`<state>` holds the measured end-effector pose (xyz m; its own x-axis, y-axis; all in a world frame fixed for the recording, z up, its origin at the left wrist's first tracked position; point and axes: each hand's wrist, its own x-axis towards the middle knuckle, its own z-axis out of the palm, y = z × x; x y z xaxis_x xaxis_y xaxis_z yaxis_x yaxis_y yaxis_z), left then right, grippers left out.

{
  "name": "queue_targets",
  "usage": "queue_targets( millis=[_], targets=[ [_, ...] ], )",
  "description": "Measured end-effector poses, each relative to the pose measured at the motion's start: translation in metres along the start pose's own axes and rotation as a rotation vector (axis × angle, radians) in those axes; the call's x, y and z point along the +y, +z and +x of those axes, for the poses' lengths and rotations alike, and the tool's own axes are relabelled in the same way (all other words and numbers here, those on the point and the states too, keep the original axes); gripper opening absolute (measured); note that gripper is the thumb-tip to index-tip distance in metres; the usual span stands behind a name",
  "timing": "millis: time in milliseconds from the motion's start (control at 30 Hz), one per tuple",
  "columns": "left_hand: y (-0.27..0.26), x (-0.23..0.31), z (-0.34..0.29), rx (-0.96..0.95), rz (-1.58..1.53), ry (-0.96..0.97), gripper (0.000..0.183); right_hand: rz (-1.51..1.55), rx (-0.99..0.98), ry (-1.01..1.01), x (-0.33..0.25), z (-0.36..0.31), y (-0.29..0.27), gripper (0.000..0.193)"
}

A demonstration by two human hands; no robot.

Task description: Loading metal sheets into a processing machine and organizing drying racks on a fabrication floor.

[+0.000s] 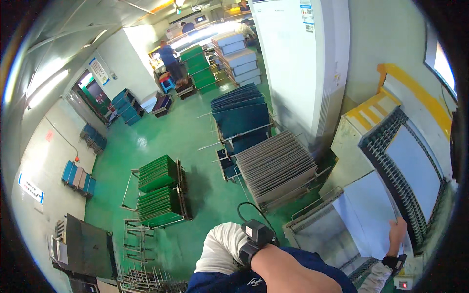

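My right hand (398, 233), bare with a black strap at the wrist, is closed on the right edge of a thin white panel (364, 210). This panel leans in a low rack (312, 234) with toothed edges. Close above the hand, a dark slotted rack (391, 171) holds a pale bluish panel (415, 168). My left arm is bent, in a white sleeve (222, 249) with a black wrist device (259, 232). The bare skin of my left hand (293, 271) shows very near, before dark blue clothing; its fingers are out of sight.
A rack of grey panels (276, 168) stands ahead, with dark blue panels (242, 117) behind it. Green panels (159, 205) fill a wheeled rack on the left. A tall white cabinet (298, 73) rises beyond. A person (168, 56) works far back.
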<state>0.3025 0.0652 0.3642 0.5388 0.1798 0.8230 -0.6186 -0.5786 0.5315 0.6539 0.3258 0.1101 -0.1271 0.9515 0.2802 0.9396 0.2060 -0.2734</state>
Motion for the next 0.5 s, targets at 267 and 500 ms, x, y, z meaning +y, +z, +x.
queue_targets(
  millis=[267, 500],
  targets=[
    [0.007, 0.007, 0.0, -0.176, -0.035, -0.008, 0.026, 0.862, 0.099, 0.3, -0.017, -0.045, -0.03, 0.029],
    [0.004, 0.005, -0.016, -0.143, -0.218, 0.028, 0.03, 1.253, 0.154, 0.523, 0.002, -0.097, 0.004, 0.029]
  ],
)
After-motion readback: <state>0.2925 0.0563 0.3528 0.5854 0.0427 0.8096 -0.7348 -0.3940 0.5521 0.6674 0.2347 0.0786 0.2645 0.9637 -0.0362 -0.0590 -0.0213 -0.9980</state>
